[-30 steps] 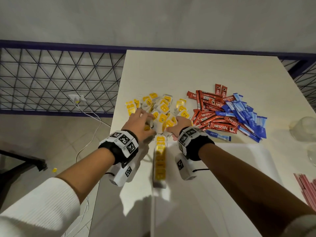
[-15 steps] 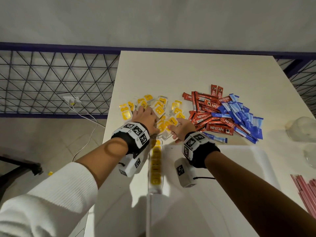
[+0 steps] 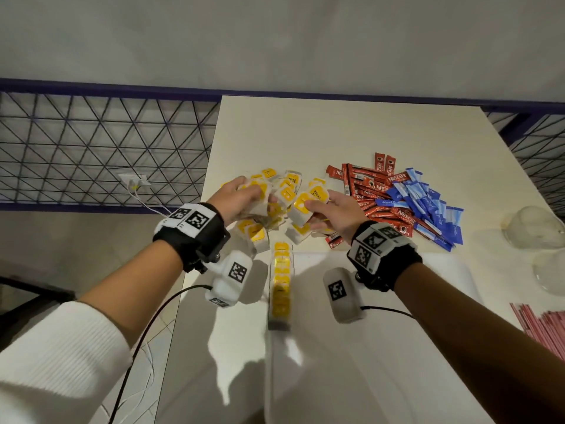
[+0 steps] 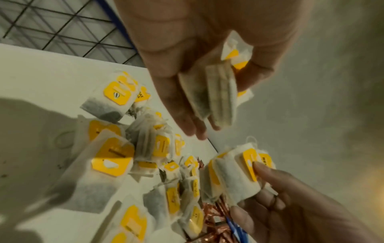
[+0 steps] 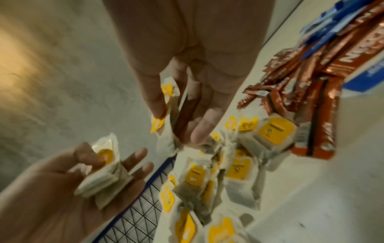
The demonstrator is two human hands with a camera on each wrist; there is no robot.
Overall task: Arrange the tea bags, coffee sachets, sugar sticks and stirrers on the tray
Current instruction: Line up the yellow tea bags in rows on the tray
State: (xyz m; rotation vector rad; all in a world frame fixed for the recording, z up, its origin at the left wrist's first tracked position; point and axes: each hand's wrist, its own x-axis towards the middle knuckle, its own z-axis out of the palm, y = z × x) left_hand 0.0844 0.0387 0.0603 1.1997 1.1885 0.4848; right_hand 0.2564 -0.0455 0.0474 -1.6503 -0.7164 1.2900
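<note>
A loose pile of yellow-tagged tea bags [image 3: 276,220] lies on the table beyond the white tray [image 3: 336,377]. Just above the pile, my left hand [image 3: 250,194] grips a small stack of tea bags [image 4: 216,93]. Beside it my right hand [image 3: 315,214] pinches a few more tea bags [image 4: 239,174], thumb on a yellow tag. A neat row of tea bags [image 3: 281,283] stands along the tray's left side. Red coffee sachets [image 3: 373,194] and blue sugar sticks [image 3: 428,206] lie heaped to the right. Pink stirrers [image 3: 544,328] lie at the right edge.
Two clear glass pieces [image 3: 535,228] sit on the table at the far right. The table's left edge [image 3: 195,240] drops to the floor, where a socket and cables [image 3: 136,182] lie by a dark wire fence. The far half of the table is bare.
Both hands have lifted off the pile, each with tea bags in it, and have drawn slightly apart. The row on the tray looks the same.
</note>
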